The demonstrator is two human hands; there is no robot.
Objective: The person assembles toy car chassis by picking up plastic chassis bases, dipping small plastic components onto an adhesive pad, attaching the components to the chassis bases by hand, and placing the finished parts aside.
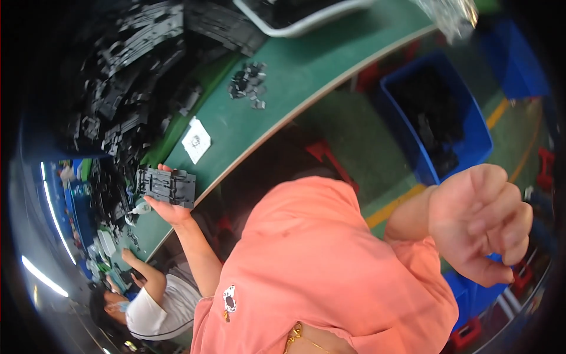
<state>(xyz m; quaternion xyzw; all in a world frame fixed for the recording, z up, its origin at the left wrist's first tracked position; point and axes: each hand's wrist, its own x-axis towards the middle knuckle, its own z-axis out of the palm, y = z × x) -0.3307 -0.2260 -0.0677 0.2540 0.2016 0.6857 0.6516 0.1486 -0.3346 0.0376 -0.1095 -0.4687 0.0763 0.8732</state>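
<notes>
At the bench edge on the left, my left hand [171, 211] grips a flat black plastic part [168, 187] with molded ridges and slots. The fingers show past its far side, with the palm beneath. My right hand [483, 224] is raised at the far right, away from the bench. Its fingers are loosely curled and the thumb stands apart from them; nothing shows in it. Just beyond the held part, a white card [196, 140] with a dark printed mark lies on the green bench [221, 133]. Farther along lies a small heap of black pieces [248, 84].
Black plastic parts [127, 100] are piled along the bench's far side. A white tray [312, 23] stands at the top. Blue bins [480, 127] stand on the floor at right, one holding dark parts. A co-worker in a white shirt [162, 312] sits at lower left.
</notes>
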